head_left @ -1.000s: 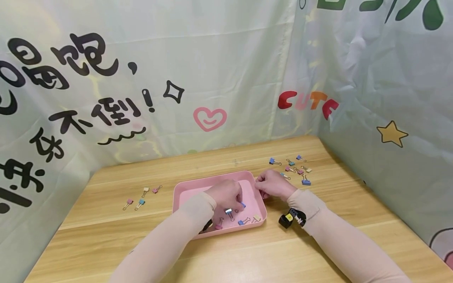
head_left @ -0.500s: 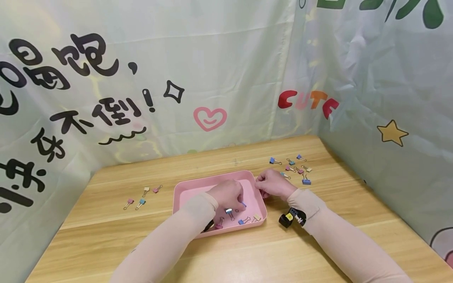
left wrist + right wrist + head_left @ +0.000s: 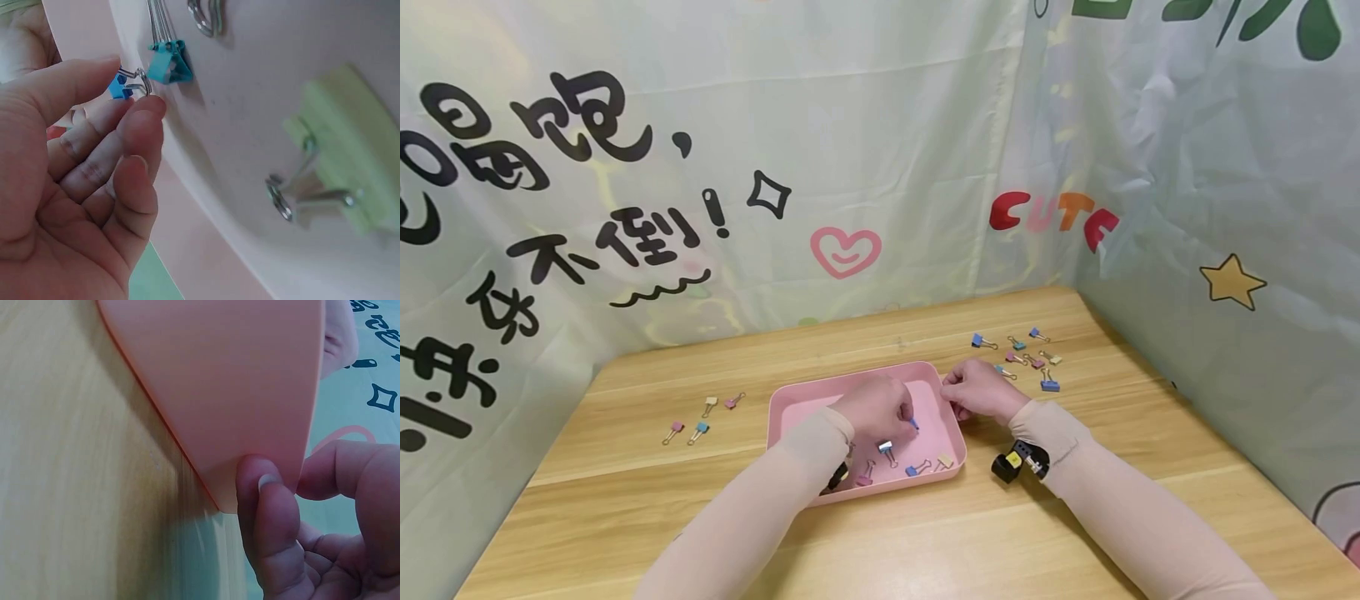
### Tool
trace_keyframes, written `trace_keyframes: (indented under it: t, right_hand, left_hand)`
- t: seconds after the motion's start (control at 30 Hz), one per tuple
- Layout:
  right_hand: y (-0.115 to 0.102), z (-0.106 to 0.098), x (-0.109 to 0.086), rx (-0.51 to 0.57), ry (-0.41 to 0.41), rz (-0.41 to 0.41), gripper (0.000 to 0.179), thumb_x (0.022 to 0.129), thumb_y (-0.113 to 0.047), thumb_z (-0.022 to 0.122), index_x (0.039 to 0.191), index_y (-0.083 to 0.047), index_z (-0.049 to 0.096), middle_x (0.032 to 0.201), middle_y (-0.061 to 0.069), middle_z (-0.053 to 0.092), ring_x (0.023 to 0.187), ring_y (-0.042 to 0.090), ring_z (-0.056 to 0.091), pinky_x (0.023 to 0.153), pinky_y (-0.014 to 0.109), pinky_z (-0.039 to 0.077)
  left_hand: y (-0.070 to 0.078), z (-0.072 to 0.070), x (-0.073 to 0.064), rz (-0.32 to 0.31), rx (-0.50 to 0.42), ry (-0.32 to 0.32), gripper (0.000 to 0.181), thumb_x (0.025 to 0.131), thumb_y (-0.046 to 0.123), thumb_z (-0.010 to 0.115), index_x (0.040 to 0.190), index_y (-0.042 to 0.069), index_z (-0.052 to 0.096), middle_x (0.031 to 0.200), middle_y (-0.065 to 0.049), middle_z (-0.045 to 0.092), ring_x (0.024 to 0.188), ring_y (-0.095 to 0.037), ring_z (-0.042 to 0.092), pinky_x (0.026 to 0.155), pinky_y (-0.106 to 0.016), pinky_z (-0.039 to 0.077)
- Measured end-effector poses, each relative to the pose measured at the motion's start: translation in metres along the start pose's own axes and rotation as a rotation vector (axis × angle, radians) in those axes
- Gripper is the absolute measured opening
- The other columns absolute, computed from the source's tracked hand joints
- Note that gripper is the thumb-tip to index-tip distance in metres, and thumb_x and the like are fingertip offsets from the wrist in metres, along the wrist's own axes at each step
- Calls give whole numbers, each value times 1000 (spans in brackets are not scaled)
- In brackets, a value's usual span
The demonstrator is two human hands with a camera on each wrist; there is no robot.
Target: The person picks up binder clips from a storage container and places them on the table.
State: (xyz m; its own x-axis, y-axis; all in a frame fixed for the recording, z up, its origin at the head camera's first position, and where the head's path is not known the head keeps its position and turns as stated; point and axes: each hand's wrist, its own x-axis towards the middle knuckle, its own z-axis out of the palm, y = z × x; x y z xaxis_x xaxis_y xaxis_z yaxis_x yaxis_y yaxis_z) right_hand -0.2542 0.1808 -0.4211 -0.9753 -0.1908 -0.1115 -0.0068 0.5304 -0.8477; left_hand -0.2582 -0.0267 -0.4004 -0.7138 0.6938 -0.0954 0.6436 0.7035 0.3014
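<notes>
Inside a pink tray [image 3: 786, 398], my left hand [image 3: 871, 408] pinches a small blue binder clip [image 3: 119, 86] by its wire handles, between thumb and fingertips. Just below that hand lies another blue binder clip [image 3: 886, 448]; a pink one [image 3: 866, 473], a blue one [image 3: 913, 471] and a yellow one [image 3: 945, 461] lie along the tray's near side. In the left wrist view the yellow-green clip [image 3: 350, 150] shows large. My right hand [image 3: 981, 390] grips the tray's right wall, thumb outside and a finger over the rim, as the right wrist view shows.
On the wooden table [image 3: 880, 550], several clips lie beyond my right hand, among them a blue clip [image 3: 1049, 383]. Left of the tray are a teal clip [image 3: 701, 428], pink clips and a yellow clip [image 3: 711, 402]. Printed cloth [image 3: 910, 150] hangs behind and at the sides.
My left hand has shifted slightly up and away from the tray's near side, carrying the blue binder clip with it. The right hand keeps its grip on the tray wall.
</notes>
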Motion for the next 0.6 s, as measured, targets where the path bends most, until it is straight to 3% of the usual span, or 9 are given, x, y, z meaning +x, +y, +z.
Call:
trace_keyframes:
  t: [0.33, 0.6]
  right_hand:
    - [-2, 0, -1, -11, -6, 9, 12, 82, -4, 56, 83, 2, 66, 67, 9, 63, 56, 16, 59, 50, 27, 52]
    - [-3, 0, -2, -25, -4, 17, 10, 83, -5, 57, 82, -1, 66, 69, 9, 63, 57, 18, 59, 53, 32, 54]
  left_hand:
    - [-13, -13, -13, -56, -93, 29, 7, 81, 22, 75, 82, 15, 72, 75, 9, 64, 64, -8, 55, 62, -22, 49]
    - [-33, -30, -29, -80, -94, 110, 7, 83, 23, 74, 80, 17, 71, 75, 9, 63, 70, -9, 56, 66, -24, 49]
